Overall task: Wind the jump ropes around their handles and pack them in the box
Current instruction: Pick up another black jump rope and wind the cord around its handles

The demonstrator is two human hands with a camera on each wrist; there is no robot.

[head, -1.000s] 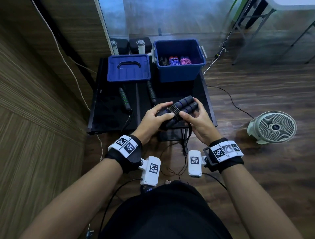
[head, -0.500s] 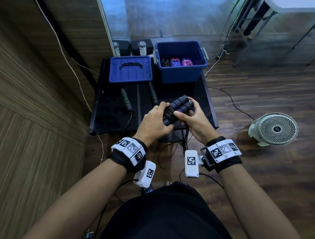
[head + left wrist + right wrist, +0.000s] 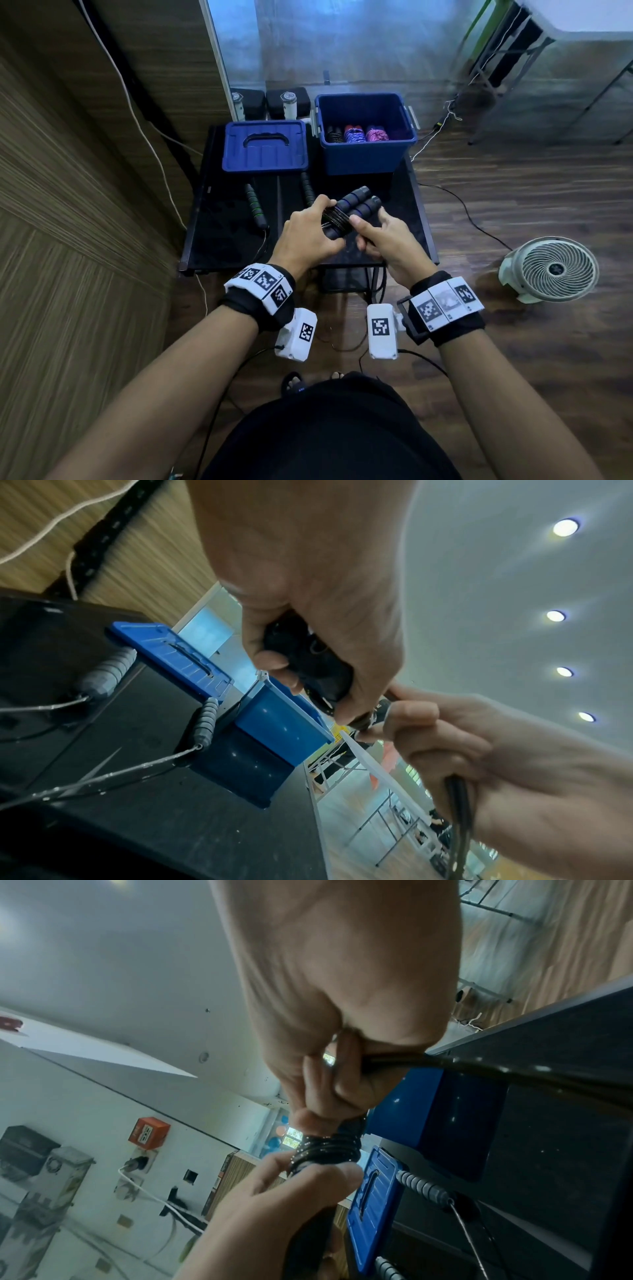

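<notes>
- You hold the pair of black handles [image 3: 356, 209] side by side above the near half of the black table [image 3: 219, 240], so one winding binds both together.
- The coil of rope [image 3: 334, 219] sits around the middle of the handles, turns packed close; that leaves both ends free to grip.
- Your left hand [image 3: 308, 236] is clenched around the near end of the handles, thumb against the coil, likely to stop the turns from slipping.
- Your right hand [image 3: 387, 240] pinches the loose rope [image 3: 479, 1069] just beside the coil; the slack runs down off the table edge, so tension comes from your pull.
- The open blue box [image 3: 366, 150] stands at the far side of the table, with three wound bundles [image 3: 356, 133] lined up along its near wall, leaving room behind them.
- Its lid [image 3: 263, 147] lies flat to the left, out of the packing path.
- A green-banded rope [image 3: 255, 209] waits unwound on the table.
</notes>
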